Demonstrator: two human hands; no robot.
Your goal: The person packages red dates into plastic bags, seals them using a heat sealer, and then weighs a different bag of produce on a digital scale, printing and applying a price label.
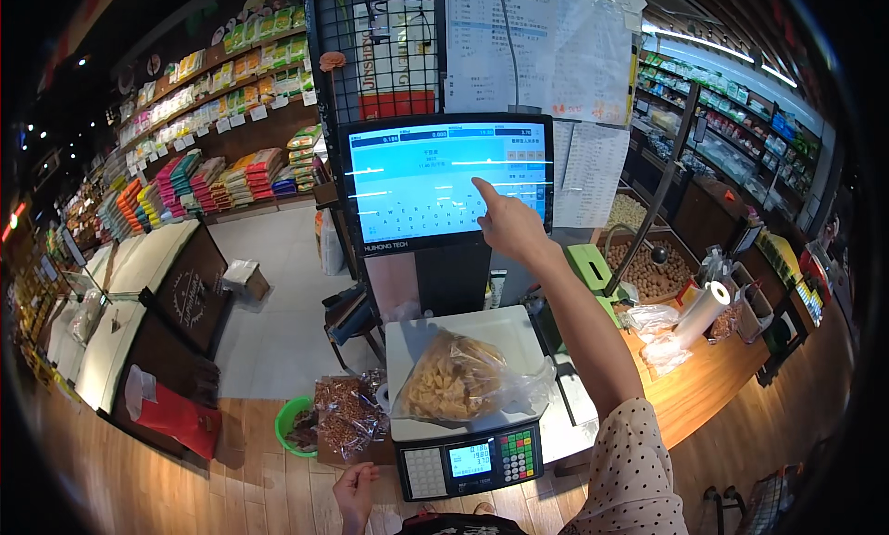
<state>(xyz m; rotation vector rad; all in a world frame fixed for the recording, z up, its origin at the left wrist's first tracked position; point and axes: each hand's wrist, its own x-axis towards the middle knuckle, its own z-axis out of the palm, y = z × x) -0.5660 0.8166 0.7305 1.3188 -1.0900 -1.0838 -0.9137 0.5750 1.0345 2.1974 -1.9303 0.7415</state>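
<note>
My right hand (510,219) reaches up to a lit touch screen (430,187), its index finger extended at the glass; I cannot tell whether the fingertip touches. Nothing is held in it. Below the screen, a clear plastic bag of dried yellowish food strips (455,379) rests on the white pan of a weighing scale (410,340). The scale's front has a lit number display (471,458) and a coloured keypad (517,457). My left hand (355,492) hangs low, left of the scale, fingers curled with nothing visible in them.
Left of the scale are packed brown snacks (347,406) and a green basin (288,424). A plastic bag roll (703,313) stands on the wooden counter (694,389) at right, before a bin of walnuts (653,264). A red sack (177,420) leans at left. Papers hang behind the screen.
</note>
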